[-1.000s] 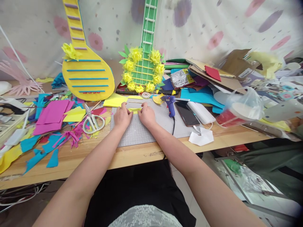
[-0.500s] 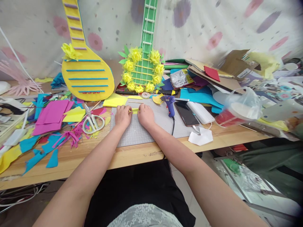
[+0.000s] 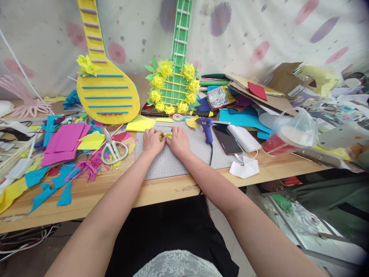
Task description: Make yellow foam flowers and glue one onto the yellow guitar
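Over the grey cutting mat (image 3: 161, 169), my left hand (image 3: 153, 142) and my right hand (image 3: 178, 142) meet with their thumbs touching or nearly so. Both sets of fingers are curled and pinch a small piece of yellow crepe paper (image 3: 167, 135), mostly hidden behind them. A thin wooden stick (image 3: 165, 126) lies on the mat just beyond. To the right is a purple glue gun (image 3: 207, 130) with a black cord. Yellow paper sheets (image 3: 140, 123) lie at the mat's far left corner, and white-handled scissors (image 3: 114, 150) rest on the wood farther left.
Behind stand a yellow paper instrument (image 3: 109, 98) and a green one (image 3: 179, 77) ringed with yellow flowers. A phone (image 3: 227, 139), white power bank (image 3: 245, 137) and bagged cup (image 3: 288, 134) sit right. Magenta sheets (image 3: 65, 142) and blue scraps lie left.
My hands have come closer together, the left moving right, so the thumbs now meet. Less of the yellow paper's flat strip shows between them. The view has shifted slightly.
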Demonstrator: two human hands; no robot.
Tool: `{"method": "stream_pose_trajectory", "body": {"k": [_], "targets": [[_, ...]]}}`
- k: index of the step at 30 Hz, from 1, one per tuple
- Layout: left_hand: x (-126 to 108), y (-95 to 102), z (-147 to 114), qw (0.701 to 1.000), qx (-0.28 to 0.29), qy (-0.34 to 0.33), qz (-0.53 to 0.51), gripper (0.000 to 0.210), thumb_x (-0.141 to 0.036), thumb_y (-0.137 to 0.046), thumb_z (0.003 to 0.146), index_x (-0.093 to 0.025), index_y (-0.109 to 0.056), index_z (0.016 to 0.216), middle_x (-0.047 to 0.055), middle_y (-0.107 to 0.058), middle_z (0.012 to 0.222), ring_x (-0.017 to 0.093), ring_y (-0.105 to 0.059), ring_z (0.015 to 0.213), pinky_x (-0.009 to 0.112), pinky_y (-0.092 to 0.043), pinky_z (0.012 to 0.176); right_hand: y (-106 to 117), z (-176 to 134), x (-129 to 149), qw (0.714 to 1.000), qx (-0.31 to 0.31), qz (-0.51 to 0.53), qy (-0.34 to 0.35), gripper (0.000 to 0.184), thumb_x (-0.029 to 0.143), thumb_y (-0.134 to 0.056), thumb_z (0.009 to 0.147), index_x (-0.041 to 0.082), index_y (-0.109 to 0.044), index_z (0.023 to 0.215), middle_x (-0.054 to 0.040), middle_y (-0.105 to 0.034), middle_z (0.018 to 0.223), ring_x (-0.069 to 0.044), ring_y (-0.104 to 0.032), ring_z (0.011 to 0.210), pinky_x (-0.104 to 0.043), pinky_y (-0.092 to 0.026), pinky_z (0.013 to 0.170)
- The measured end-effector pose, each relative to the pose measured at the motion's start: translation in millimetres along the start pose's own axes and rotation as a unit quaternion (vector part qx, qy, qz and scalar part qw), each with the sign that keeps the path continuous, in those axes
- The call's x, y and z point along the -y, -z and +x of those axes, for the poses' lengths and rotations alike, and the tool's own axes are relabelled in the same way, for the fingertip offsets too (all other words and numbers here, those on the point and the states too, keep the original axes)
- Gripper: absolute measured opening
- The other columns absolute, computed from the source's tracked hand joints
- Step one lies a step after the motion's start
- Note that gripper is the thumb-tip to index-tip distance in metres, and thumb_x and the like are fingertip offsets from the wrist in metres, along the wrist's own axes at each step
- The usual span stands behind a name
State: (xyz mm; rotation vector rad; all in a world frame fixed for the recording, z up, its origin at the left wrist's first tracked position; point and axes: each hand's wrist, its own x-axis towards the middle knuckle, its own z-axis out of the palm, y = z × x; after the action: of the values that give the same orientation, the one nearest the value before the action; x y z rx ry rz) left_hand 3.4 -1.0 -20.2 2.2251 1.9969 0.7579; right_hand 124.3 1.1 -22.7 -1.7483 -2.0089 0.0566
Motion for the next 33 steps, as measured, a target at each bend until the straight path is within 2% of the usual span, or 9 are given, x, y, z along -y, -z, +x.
{"method": "stream_pose_trajectory", "body": {"k": [6,16,21,25,29,33], "targets": [[-3.0,1.3,0.6,1.0,0.009,0.026,-0.007,0.014,-0.03,-0.057,0.078,-0.023,-0.068,0.08,0.009,-0.057,0.097,0.028,-0.043,0.105,0.041,-0.035,0.09,3.5,0.3,-5.0,1.0,0.003,0.0,-0.014,0.025,0.016,-0.046,0.081,0.011,-0.051,0.105,-0.016,-0.055,0.104,-0.027,-0.045,0.097,-0.038,-0.036,0.083],[6.5,5.4,-1.5,0.997,0.023,0.057,-0.051,0.03,-0.011,-0.049,0.076,-0.029,-0.073,0.078,0.005,-0.06,0.098,0.026,-0.046,0.105,0.042,-0.035,0.092,4.9,-0.1,-8.0,0.999,0.025,0.005,-0.02,0.028,0.013,-0.043,0.082,0.011,-0.052,0.109,-0.0153,-0.055,0.107,-0.026,-0.046,0.097,-0.036,-0.036,0.084],[8.0,6.7,-0.5,0.995,-0.004,0.053,-0.082,0.032,-0.007,-0.048,0.072,-0.026,-0.069,0.087,0.004,-0.06,0.098,0.023,-0.049,0.103,0.037,-0.037,0.091,1.5,1.3,-12.3,1.0,0.013,0.023,-0.011,0.03,0.014,-0.047,0.08,0.011,-0.053,0.11,-0.0147,-0.054,0.107,-0.025,-0.045,0.098,-0.036,-0.036,0.085],[9.4,5.5,7.3,0.992,-0.025,0.079,-0.094,0.023,-0.022,-0.052,0.078,-0.024,-0.065,0.097,0.005,-0.062,0.104,0.024,-0.05,0.105,0.038,-0.036,0.092,0.7,2.4,-13.3,0.999,0.015,0.033,0.0,0.029,0.013,-0.047,0.08,0.013,-0.055,0.108,-0.0143,-0.053,0.108,-0.025,-0.045,0.098,-0.036,-0.037,0.085],[10.3,2.1,16.0,0.996,0.012,0.072,-0.048,0.025,-0.041,-0.053,0.08,-0.023,-0.067,0.091,0.009,-0.063,0.103,0.03,-0.049,0.107,0.043,-0.035,0.091,-0.5,3.4,-14.3,0.999,0.034,0.023,0.01,0.021,0.016,-0.044,0.084,0.015,-0.06,0.097,-0.0133,-0.055,0.103,-0.024,-0.046,0.097,-0.036,-0.037,0.085],[9.5,2.9,21.2,0.995,0.05,0.082,-0.039,0.023,-0.042,-0.059,0.075,-0.023,-0.067,0.087,0.008,-0.064,0.093,0.028,-0.053,0.1,0.041,-0.037,0.087,-1.7,4.1,-16.0,0.999,0.038,0.021,0.009,0.019,0.016,-0.045,0.084,0.016,-0.06,0.096,-0.0126,-0.056,0.101,-0.024,-0.047,0.096,-0.036,-0.038,0.084]]}}
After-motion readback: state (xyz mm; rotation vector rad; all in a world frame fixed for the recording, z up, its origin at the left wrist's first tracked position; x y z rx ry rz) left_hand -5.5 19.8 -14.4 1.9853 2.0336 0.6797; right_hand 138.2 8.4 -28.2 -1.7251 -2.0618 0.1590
